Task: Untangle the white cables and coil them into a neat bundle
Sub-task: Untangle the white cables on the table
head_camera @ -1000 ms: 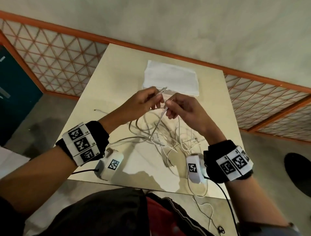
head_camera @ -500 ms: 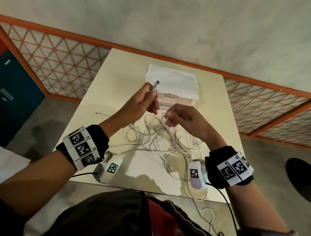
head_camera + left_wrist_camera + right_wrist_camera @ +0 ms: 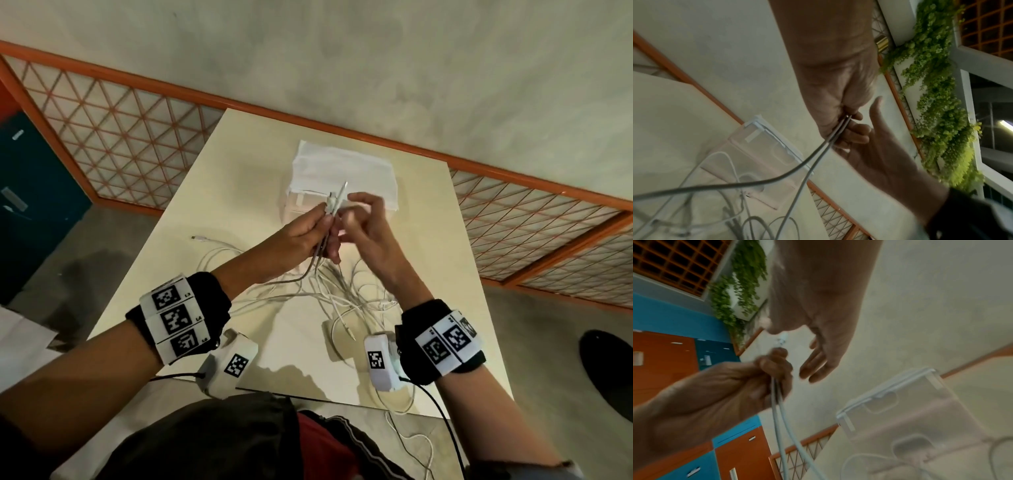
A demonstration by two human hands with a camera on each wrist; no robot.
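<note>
From the head camera, the left hand (image 3: 301, 236) is raised over the middle of the cream table (image 3: 212, 192) with its fingers curled round two strands of the white cables (image 3: 329, 294), whose plug ends (image 3: 337, 197) stick up side by side above the fist. The right hand (image 3: 368, 233) is just beside it, fingers loosely spread and relaxed, holding nothing that can be made out. Below the hands the rest of the cables lie in a loose tangle on the table, one end trailing to the left and another loop hanging over the near edge. A translucent box with a white lid (image 3: 342, 171) stands just behind the hands. In the left wrist view, the left hand (image 3: 838, 97) pinches the two strands (image 3: 818, 154) together where they leave the fist; they drop away and part toward the tangle on the table, and the right hand (image 3: 879, 154) is alongside with its thumb out and palm open. In the right wrist view, which is blurred, the left hand (image 3: 756, 378) is clenched on the pair of strands (image 3: 777, 410), a plug tip (image 3: 782, 339) showing above it, while the right hand (image 3: 824, 345) is close by with fingers straight, apart from the cables, and the box (image 3: 900, 402) is on the table beyond.
</note>
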